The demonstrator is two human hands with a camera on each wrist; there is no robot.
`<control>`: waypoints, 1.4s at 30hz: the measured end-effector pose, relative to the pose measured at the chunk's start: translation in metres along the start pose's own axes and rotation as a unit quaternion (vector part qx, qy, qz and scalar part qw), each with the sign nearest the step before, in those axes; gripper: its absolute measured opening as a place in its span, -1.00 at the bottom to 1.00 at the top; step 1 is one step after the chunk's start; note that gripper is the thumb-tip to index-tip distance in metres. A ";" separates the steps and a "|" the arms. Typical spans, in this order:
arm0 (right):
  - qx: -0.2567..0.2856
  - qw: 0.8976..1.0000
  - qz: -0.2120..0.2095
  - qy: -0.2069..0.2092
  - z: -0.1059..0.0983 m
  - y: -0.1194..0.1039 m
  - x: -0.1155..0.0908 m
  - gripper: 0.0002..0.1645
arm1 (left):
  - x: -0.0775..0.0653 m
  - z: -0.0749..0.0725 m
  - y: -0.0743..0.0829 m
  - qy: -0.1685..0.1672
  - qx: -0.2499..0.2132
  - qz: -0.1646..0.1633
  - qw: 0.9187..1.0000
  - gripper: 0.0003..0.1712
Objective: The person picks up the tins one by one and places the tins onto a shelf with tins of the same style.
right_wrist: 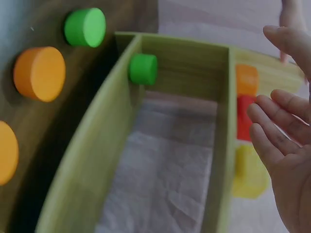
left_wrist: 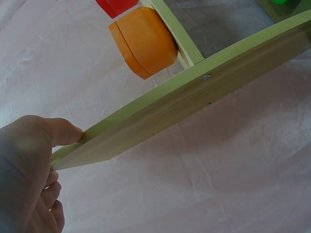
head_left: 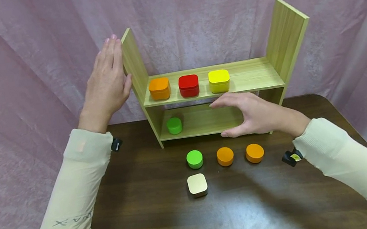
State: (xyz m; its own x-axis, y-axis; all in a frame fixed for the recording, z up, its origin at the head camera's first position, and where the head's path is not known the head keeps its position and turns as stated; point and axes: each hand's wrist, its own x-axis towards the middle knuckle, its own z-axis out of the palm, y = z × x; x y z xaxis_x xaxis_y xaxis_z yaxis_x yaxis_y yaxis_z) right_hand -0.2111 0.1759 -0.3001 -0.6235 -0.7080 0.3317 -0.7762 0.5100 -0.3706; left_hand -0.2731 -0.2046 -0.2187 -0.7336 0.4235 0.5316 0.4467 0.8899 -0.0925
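Observation:
My left hand [head_left: 104,79] lies along the outside of the left side panel of a light wooden two-tier shelf [head_left: 252,68], its fingers straight. In the left wrist view the thumb tip rests at the panel's edge. My right hand [head_left: 257,112] hovers in front of the lower tier, thumb and fingers spread apart with nothing between them. On the upper tier stand an orange rounded-square block [head_left: 160,89], a red one [head_left: 189,86] and a yellow one [head_left: 219,81]. A green round block [head_left: 174,125] sits at the lower tier's left end.
On the dark wooden table [head_left: 144,226] before the shelf are another green round block [head_left: 195,159], two orange round blocks, one left [head_left: 225,156] and one right [head_left: 254,153], and a cream rounded-square block [head_left: 197,185]. A pink curtain [head_left: 196,15] hangs behind.

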 end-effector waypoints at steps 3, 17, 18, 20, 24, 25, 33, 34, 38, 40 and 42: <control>0.016 1.000 -0.002 -0.019 0.015 -0.002 -0.002 -0.14 | 0.000 0.000 0.000 0.003 -0.001 0.000 1.000 -0.07; 0.072 0.994 -0.005 -0.082 0.097 -0.013 -0.015 -0.15 | -0.001 0.000 -0.001 0.005 0.001 0.002 1.000 -0.07; 0.076 0.993 -0.006 -0.086 0.103 -0.013 -0.016 -0.15 | -0.002 0.000 -0.001 0.005 0.001 0.002 1.000 -0.07; 0.089 0.992 -0.014 -0.090 0.116 -0.013 -0.018 -0.16 | -0.002 0.001 -0.001 0.004 0.001 0.002 1.000 -0.07; 0.100 0.990 -0.012 -0.103 0.138 -0.013 -0.022 -0.17 | -0.003 0.001 -0.001 0.002 0.002 0.000 1.000 -0.07; 0.101 0.989 -0.009 -0.106 0.143 -0.012 -0.024 -0.18 | -0.003 0.001 -0.001 0.002 0.003 -0.001 1.000 -0.07; 0.094 0.989 0.017 -0.115 0.172 -0.010 -0.032 -0.15 | -0.001 0.002 -0.001 -0.005 0.002 0.001 1.000 -0.07; 0.094 0.989 0.017 -0.115 0.175 -0.010 -0.032 -0.15 | -0.001 0.002 -0.001 -0.004 0.003 0.001 1.000 -0.07; 0.088 0.990 0.015 -0.110 0.187 -0.008 -0.033 -0.15 | -0.003 0.002 -0.001 -0.003 -0.002 -0.002 1.000 -0.07; 0.085 0.990 0.017 -0.108 0.192 -0.007 -0.033 -0.15 | -0.003 0.002 -0.001 -0.001 -0.003 -0.001 1.000 -0.07; 0.082 0.991 0.021 -0.105 0.195 -0.007 -0.034 -0.15 | -0.003 0.002 -0.001 0.002 -0.004 -0.001 1.000 -0.07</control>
State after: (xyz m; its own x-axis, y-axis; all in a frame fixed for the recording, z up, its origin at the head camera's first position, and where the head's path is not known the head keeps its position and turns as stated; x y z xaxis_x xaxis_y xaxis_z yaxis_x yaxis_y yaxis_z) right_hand -0.1664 0.1005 -0.4781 -0.6091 -0.7821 0.1316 -0.7134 0.4678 -0.5218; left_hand -0.2728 -0.2061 -0.2218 -0.7322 0.4216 0.5350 0.4499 0.8890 -0.0848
